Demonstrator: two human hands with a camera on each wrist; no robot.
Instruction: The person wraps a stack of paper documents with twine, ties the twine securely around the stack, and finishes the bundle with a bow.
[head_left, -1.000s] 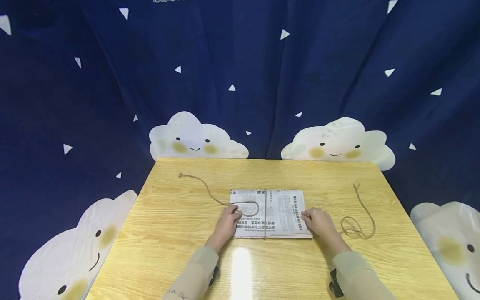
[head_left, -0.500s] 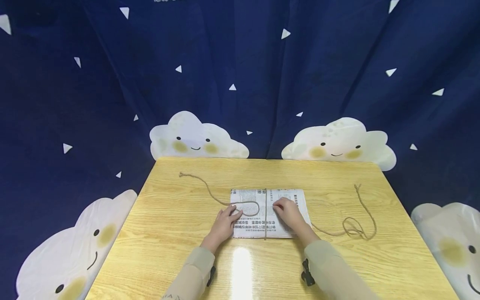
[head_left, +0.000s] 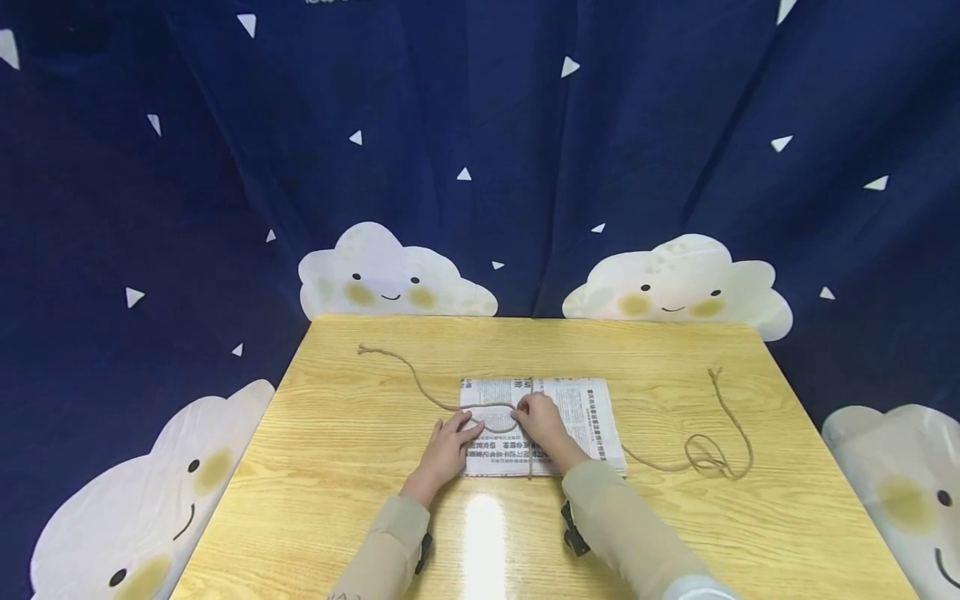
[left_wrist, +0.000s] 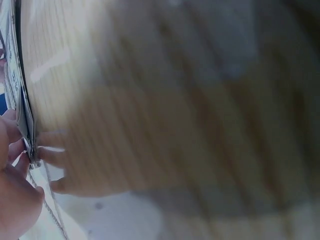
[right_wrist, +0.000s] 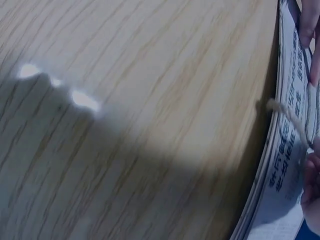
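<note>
Head view shows a stack of newspaper (head_left: 592, 417) lying flat on the worktop (head_left: 322, 475), twine (head_left: 531, 467) crossing its middle and trailing onto the wood at both sides. The left hand (head_left: 445, 450), fingers loosely spread, rests on the stack's left edge. The right hand (head_left: 542, 423) has curled fingers at a twine loop (head_left: 491, 405); whether they pinch it, I cannot tell.

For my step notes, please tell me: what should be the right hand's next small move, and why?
Probably the right hand should pinch the cord loop and lift it slightly: it is at the loop's bend, which lies on the folded newspaper, left of the crossing strand. I cannot tell if it already grips. The left hand, at the newspaper's left edge, could steady it.
</note>
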